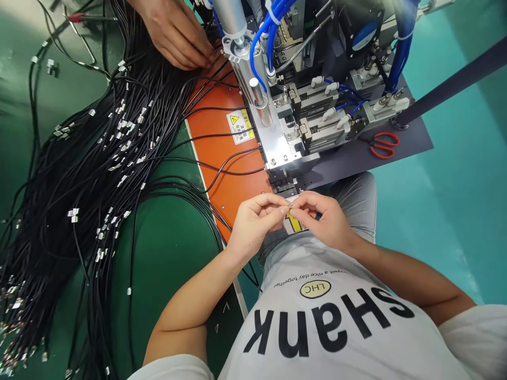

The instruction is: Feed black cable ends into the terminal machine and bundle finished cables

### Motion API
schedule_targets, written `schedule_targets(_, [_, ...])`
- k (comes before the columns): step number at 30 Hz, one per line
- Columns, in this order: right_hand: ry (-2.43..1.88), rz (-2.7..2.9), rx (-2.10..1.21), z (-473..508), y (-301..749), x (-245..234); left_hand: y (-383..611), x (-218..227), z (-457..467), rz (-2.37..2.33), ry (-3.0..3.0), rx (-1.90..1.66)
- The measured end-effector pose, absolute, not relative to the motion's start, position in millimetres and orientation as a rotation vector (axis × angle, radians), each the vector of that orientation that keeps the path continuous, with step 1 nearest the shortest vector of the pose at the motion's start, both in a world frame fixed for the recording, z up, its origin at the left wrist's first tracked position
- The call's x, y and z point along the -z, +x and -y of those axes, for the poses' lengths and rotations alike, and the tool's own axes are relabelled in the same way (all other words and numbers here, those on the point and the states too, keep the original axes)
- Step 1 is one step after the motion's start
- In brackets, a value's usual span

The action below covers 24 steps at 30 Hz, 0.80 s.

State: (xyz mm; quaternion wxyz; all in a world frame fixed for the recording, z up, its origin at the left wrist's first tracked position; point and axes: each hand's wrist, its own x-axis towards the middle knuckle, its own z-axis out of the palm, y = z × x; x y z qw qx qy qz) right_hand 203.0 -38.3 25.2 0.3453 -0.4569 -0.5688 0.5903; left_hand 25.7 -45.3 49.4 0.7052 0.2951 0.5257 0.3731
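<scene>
In front of my lap, my left hand [256,219] and my right hand [322,216] meet fingertip to fingertip. Both are closed in a pinch on a small silvery piece [290,206], mostly hidden by the fingers; its exact kind does not show. Just beyond the fingertips is the front end of a metal machine [277,148] with cylinders and blue air tubes. Black cables [233,171] run across its orange base plate [212,132] into its side. A label with a yellow arrow [293,224] shows beneath my hands.
A large heap of black cables [91,158] with silvery metal ends covers much of the green table [170,237] at left. At the top, another person's hand [178,34] touches the machine's far side. Red-handled scissors [384,145] lie on the grey plate [415,145] at right.
</scene>
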Motion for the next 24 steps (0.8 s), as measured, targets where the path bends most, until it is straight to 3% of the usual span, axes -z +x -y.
schedule_targets(24, [-1.227,1.676,-1.299,40,202,-28,35,-45,52,-1.154,0.608,-0.931])
